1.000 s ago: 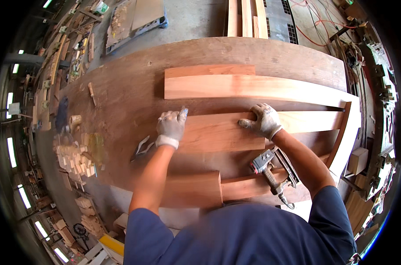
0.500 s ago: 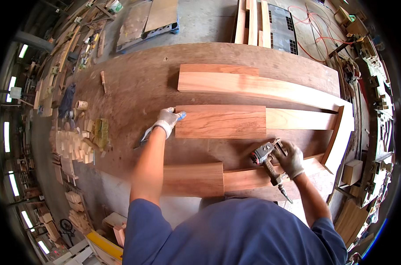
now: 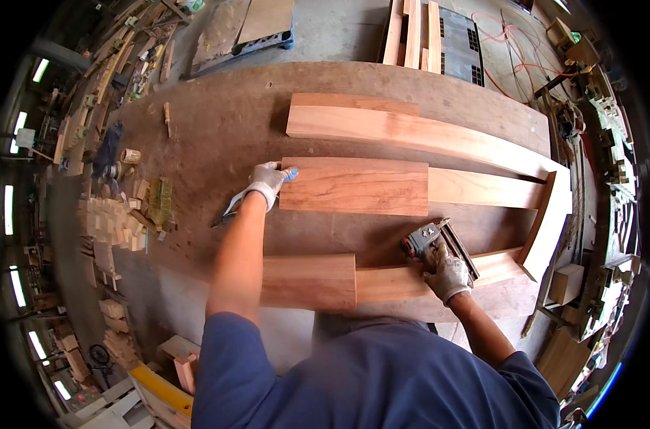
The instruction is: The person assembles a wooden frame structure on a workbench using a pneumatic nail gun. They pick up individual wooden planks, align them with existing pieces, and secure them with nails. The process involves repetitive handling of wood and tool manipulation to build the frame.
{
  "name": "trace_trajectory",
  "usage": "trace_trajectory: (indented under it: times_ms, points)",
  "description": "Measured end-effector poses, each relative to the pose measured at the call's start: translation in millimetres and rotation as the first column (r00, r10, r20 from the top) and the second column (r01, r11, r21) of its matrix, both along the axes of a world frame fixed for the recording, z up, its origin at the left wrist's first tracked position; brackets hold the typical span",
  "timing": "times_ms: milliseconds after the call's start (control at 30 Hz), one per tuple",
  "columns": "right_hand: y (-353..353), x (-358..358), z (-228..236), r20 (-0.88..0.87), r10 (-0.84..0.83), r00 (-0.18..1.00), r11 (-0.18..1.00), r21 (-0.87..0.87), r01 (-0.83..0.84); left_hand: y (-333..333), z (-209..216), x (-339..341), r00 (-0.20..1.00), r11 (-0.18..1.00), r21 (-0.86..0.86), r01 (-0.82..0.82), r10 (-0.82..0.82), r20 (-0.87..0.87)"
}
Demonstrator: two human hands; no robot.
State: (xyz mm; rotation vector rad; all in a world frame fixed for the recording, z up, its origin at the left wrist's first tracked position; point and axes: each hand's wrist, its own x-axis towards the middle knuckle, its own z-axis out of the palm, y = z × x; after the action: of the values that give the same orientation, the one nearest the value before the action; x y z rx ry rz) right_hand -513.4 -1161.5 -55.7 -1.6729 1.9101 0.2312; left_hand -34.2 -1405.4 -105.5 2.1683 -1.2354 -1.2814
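Observation:
My gloved left hand (image 3: 266, 179) is closed at the left end of a wide reddish board (image 3: 353, 187). A blue patch shows at its fingertips, and a blue-and-dark tool (image 3: 229, 209) sticks out below the wrist; its kind is unclear. My gloved right hand (image 3: 448, 275) grips a nail gun (image 3: 429, 236), held over the gap between the middle and near boards. That wide board meets a paler board (image 3: 482, 187), which runs to a crosspiece (image 3: 542, 227) at the right. Near me, another wide board (image 3: 307, 282) adjoins a narrower rail (image 3: 389, 284).
A long pale board (image 3: 404, 130) lies along the far side of the workbench (image 3: 196, 154). Small wood blocks (image 3: 114, 222) are heaped on the left, near a yellowish bundle (image 3: 160, 201). A red hose (image 3: 507, 36) trails over the floor at the far right.
The nail gun has swung round in my right hand, which has shifted left and slightly nearer. My left hand stays at the board's end. The whole view has shifted slightly.

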Motion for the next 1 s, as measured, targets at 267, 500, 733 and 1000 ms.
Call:
trace_trajectory:
  times_ms: [267, 500, 733, 1000]
  points:
    - [3.3, -25.6, 62.1, 0.131, -0.251, 0.959, 0.946, -0.179, 0.271, -17.6, 13.1, -33.6, 0.871, 0.834, -0.331, 0.441, -0.308, 0.382]
    - [-73.5, 12.7, 226.7, 0.620, -0.394, 0.679, 0.809, -0.117, 0.576, -31.0, 70.2, -100.0, 0.553, 0.623, 0.058, 0.780, -0.730, 0.402]
    - [-211.8, 112.1, 292.6, 0.790, -0.136, 0.598, 0.950, -0.067, 0.305, -19.7, 46.2, -97.1, 0.550, 0.608, -0.121, 0.784, -0.592, 0.589]
    - [-330.0, 245.1, 250.9, 0.236, 0.393, 0.889, 0.916, -0.015, -0.401, -11.2, 20.2, -97.5, 0.667, 0.650, -0.282, 0.706, -0.475, 0.574]
